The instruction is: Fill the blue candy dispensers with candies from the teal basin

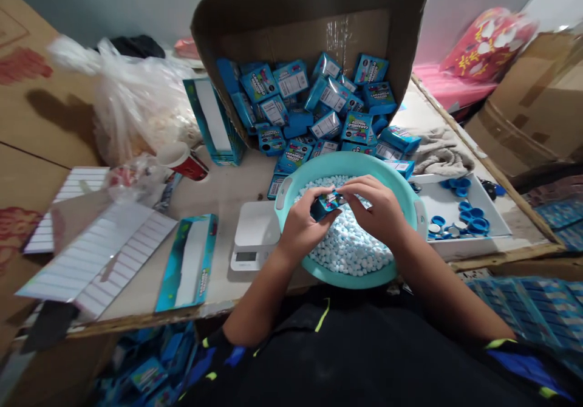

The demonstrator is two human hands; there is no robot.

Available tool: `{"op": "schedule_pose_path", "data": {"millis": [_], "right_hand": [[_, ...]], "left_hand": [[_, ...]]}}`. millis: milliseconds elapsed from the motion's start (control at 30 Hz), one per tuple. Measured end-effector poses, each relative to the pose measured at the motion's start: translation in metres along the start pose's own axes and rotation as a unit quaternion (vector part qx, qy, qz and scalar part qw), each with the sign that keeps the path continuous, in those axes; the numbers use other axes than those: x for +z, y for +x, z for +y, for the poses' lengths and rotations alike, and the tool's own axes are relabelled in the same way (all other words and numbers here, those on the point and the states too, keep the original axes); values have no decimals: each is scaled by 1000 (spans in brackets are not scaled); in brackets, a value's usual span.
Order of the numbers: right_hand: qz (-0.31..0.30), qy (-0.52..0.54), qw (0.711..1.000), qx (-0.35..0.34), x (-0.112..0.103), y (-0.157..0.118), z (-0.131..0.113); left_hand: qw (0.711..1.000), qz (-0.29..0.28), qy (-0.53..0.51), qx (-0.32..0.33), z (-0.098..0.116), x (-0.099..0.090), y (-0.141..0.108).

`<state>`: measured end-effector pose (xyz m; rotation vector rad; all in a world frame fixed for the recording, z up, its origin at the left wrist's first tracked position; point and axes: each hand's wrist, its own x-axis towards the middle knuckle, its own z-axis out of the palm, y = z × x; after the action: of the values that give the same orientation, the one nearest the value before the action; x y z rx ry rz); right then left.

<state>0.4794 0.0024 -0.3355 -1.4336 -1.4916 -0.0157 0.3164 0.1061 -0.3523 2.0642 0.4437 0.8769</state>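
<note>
Nearest: one small blue box [327,202], printed, held up over the basin, within the grasp of the left hand [301,223], whose thumb lies along its far side and whose fingers close on its near side. Box tilted, its visible face up; long axis not certain, much of it being covered by the fingers. Right hand [377,205]: fingertips drawn together at the box's right end, which lies to their left; whether they grip an edge of it or some small item cannot be told. Both hands equally close to the box, one on either side. Beneath them: one round turquoise basin [355,280], holding a broad heap of white and pale-blue candies [353,252]. To the left of the basin, just beside it: one white scale [255,228]. Further left: one long blue carton [208,261], flat on the table, white within its cut-out. To the right of the basin: one white tray [430,200], holding loose blue caps [478,225] and silvery discs. Beyond: one red cup [194,167], contents not visible; one large cardboard box [291,33], open toward the person, with many more blue packets [330,94] jumbled inside and spilling at its mouth, down to the basin's far rim.
</note>
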Motion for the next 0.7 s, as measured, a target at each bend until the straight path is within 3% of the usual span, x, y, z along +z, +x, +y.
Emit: {"op": "schedule_pose_path", "data": {"millis": [133,333,567,700], "right_hand": [[-21,29,999,2,-1,1,-1],[-23,-9,998,49,-2,3,4],[5,80,996,34,-4,5,3],[-33,120,991,38,-4,3,2]], "left_hand": [[1000,1,13,2,-1,0,1],[1000,-4,-2,7,-3,0,1],[1000,12,-14,-12,-10,0,2],[999,-4,-24,-22,-9,-1,1]]}}
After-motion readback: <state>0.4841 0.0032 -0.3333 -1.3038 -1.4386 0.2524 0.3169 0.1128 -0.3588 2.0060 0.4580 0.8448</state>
